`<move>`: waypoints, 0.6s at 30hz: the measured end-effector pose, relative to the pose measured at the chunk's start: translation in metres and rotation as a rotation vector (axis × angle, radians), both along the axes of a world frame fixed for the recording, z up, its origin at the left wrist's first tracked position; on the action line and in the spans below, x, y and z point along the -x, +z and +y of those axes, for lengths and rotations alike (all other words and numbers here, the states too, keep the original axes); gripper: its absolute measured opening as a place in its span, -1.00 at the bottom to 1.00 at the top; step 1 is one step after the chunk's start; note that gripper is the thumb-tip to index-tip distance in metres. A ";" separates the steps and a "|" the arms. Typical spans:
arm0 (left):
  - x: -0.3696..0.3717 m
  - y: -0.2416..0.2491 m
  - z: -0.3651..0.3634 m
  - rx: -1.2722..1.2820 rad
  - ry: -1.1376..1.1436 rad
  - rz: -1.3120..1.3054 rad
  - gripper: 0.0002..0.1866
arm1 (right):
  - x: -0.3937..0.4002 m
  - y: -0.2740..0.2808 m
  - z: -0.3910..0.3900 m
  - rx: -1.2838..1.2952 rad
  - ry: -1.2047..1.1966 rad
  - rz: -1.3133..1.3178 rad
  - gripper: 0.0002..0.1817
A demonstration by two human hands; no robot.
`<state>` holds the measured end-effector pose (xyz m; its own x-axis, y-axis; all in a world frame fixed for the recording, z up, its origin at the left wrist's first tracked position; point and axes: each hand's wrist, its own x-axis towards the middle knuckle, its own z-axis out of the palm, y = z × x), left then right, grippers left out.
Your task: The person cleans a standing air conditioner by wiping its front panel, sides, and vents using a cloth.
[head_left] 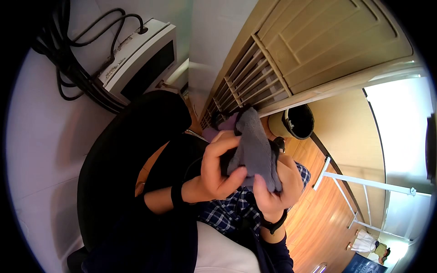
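A fuzzy grey cloth (254,150) with dark edging is held up in front of my body, bunched and folded over. My left hand (221,166) grips its left side, thumb pressed on the near face and the other fingers curled behind. On the opposite side my right hand (283,184) pinches the lower right edge, with its thumb in front. The cloth hides some of the fingertips. Beyond it, partly covered, is something purple (225,123) and soft-looking. Dark blue plaid fabric (230,211) lies below my hands.
A beige appliance with a slatted grille (255,75) stands ahead. A bin with a black liner (291,122) is beside it. White metal frame (364,181) stands on the wooden floor, right. Black cables (75,68) and a white box (141,59) are at left, near a black chair (118,150).
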<state>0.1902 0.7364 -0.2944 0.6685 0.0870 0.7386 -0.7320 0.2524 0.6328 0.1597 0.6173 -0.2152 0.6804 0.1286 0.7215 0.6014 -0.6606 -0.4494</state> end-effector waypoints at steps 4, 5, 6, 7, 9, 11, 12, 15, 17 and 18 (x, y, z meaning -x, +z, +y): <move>0.002 -0.007 0.000 -0.071 0.105 0.061 -0.52 | -0.003 -0.007 0.003 -0.010 -0.041 0.079 -0.70; -0.004 -0.006 -0.001 -0.081 0.105 0.046 -0.51 | -0.005 -0.007 0.004 -0.028 -0.040 0.089 -0.71; -0.009 -0.004 -0.003 -0.091 0.106 0.030 -0.49 | -0.005 -0.006 0.004 -0.021 -0.051 0.100 -0.71; -0.015 -0.002 -0.004 -0.100 0.106 0.014 -0.47 | -0.005 -0.004 0.005 -0.013 -0.063 0.109 -0.71; -0.034 0.018 -0.011 -0.154 0.129 -0.009 -0.45 | -0.008 -0.003 0.006 -0.053 -0.135 0.162 -0.72; -0.050 0.031 -0.018 -0.242 0.173 -0.044 -0.42 | -0.017 -0.003 0.008 -0.142 -0.254 0.253 -0.74; -0.054 0.023 -0.023 -0.270 0.182 -0.064 -0.42 | -0.018 -0.006 0.005 -0.201 -0.262 0.301 -0.78; -0.065 -0.004 -0.031 -0.334 0.352 -0.215 -0.39 | -0.024 -0.021 -0.001 -0.176 -0.262 0.347 -0.78; -0.064 -0.017 -0.024 -0.367 0.341 -0.138 -0.40 | -0.027 -0.032 -0.002 -0.143 -0.217 0.330 -0.78; -0.063 -0.023 -0.022 -0.363 0.351 -0.134 -0.41 | -0.029 -0.037 -0.001 -0.125 -0.186 0.313 -0.77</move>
